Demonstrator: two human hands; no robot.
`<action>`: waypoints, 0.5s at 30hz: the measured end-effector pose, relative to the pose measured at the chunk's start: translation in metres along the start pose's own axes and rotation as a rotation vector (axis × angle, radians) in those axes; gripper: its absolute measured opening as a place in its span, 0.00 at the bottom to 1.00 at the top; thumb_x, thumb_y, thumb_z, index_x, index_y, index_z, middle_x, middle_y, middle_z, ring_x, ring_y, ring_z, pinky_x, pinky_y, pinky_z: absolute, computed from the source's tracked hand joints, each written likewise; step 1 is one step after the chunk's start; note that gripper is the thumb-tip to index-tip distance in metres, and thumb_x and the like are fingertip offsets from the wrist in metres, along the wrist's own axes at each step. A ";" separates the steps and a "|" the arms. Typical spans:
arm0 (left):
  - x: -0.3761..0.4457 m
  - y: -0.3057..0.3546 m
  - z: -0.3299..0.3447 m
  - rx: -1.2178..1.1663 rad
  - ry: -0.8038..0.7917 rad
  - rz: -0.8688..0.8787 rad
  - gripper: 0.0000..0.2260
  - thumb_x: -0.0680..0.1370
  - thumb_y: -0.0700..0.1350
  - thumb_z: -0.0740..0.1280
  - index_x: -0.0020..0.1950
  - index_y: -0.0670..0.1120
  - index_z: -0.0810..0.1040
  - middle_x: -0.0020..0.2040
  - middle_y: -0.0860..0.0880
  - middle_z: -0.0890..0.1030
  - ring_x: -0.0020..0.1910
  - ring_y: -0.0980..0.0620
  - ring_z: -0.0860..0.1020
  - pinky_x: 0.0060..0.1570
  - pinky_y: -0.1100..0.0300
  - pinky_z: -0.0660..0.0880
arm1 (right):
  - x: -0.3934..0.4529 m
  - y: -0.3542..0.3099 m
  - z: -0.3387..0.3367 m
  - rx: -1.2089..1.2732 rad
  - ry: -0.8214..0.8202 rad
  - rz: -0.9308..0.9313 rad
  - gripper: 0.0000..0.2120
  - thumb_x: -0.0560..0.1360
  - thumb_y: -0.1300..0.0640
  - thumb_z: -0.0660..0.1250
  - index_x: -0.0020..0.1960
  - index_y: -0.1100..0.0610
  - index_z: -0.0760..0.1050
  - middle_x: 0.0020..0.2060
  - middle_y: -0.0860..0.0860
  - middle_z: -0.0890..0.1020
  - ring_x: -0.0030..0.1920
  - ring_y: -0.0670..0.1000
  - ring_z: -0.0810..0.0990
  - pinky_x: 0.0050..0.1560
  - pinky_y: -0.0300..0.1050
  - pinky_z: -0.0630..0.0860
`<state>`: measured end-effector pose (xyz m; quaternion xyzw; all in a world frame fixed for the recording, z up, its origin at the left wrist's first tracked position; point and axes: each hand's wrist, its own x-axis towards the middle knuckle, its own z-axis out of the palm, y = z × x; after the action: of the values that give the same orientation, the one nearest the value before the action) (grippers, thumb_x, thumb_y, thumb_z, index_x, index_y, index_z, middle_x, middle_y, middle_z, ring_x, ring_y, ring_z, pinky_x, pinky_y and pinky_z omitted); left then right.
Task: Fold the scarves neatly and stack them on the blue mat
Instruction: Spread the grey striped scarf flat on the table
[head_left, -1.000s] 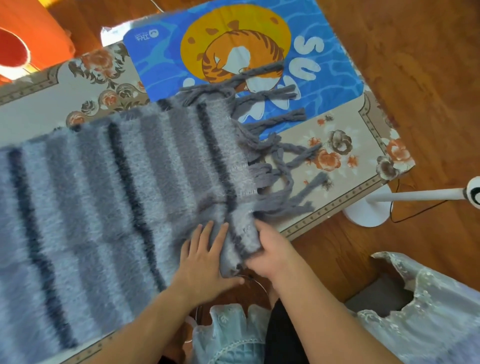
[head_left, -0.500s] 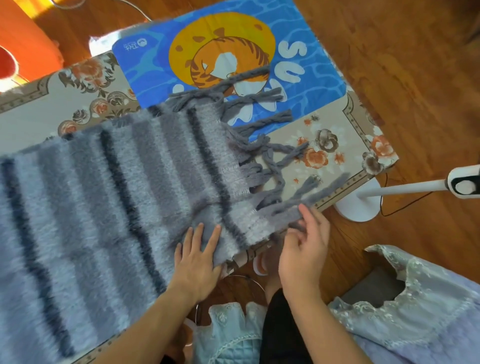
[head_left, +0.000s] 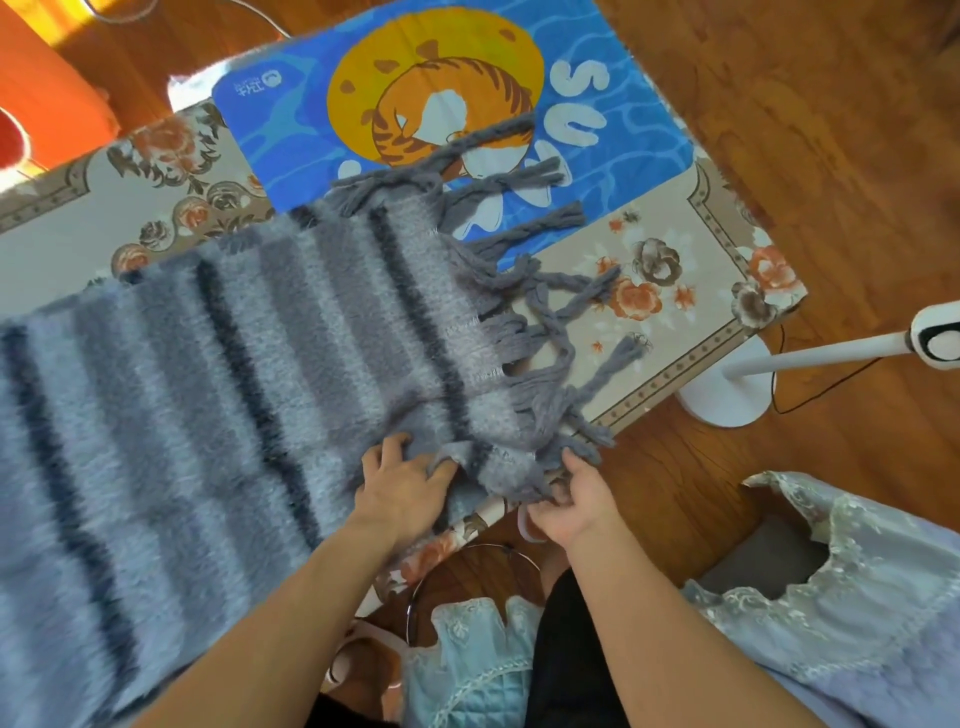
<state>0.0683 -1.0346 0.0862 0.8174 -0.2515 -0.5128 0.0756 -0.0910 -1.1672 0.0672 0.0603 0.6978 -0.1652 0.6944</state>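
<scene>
Both hands hold the scarf (head_left: 218, 374) at its near fringed corner: left hand (head_left: 400, 483) bunching the edge, right hand (head_left: 576, 499) pinching the fringe. The first fold is only starting. Next, both grips likely must lift the corner across the table (head_left: 675, 291).

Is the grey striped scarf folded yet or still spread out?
Spread out: the scarf lies flat in one layer across the table, only its near fringed corner bunched where both hands grip it.

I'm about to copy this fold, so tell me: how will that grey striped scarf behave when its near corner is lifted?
The scarf is probably floppy: it already bunches where the left hand and right hand grip it. Its fuzzy pile likely grips rather than slips. The tassels lie loose and may tangle.
</scene>
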 end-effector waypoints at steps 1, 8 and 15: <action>-0.001 -0.001 0.001 0.044 -0.022 0.010 0.21 0.82 0.64 0.54 0.72 0.61 0.73 0.79 0.51 0.52 0.78 0.43 0.46 0.77 0.43 0.54 | 0.000 -0.004 0.001 0.004 0.010 -0.054 0.10 0.80 0.59 0.66 0.60 0.62 0.77 0.46 0.59 0.85 0.44 0.58 0.84 0.50 0.56 0.80; -0.009 -0.008 0.020 0.398 -0.130 0.063 0.41 0.76 0.72 0.59 0.82 0.62 0.39 0.80 0.47 0.30 0.79 0.38 0.32 0.78 0.35 0.46 | -0.008 -0.062 -0.012 -0.060 0.046 -0.420 0.17 0.78 0.73 0.62 0.62 0.59 0.76 0.61 0.59 0.79 0.59 0.56 0.80 0.65 0.52 0.77; -0.006 -0.007 0.023 0.406 -0.194 0.031 0.46 0.72 0.77 0.57 0.80 0.63 0.34 0.78 0.47 0.24 0.77 0.40 0.25 0.77 0.34 0.42 | -0.001 -0.070 0.005 -0.389 0.174 -0.111 0.16 0.77 0.54 0.72 0.61 0.57 0.72 0.54 0.58 0.76 0.57 0.57 0.79 0.57 0.56 0.81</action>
<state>0.0484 -1.0221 0.0780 0.7586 -0.3681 -0.5267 -0.1074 -0.1080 -1.2348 0.0789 -0.0991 0.7762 -0.0595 0.6198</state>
